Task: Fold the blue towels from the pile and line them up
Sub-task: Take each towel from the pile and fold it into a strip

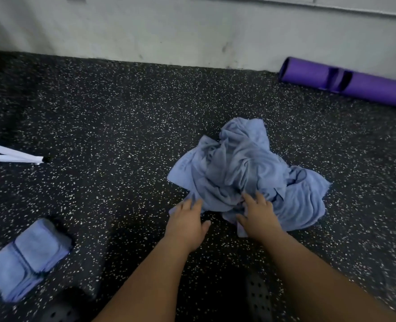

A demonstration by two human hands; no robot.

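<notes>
A crumpled pile of blue towels (245,168) lies on the speckled floor (113,126), right of centre frame, with no clear long axis. The left hand (187,219) touches its lower-left edge and the right hand (259,212) rests on its near side. Each grip is slack, fingers straight, holding nothing. Folded towels (27,256) sit lower left, their long axis slanting toward upper right.

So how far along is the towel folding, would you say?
Done: folded towels lie together at the lower left, how many I cannot tell. In hand: the left hand and right hand reach the crumpled pile, fingers on the cloth, nothing lifted yet. Left: that whole pile is unfolded, so probably most of the job remains.
</notes>
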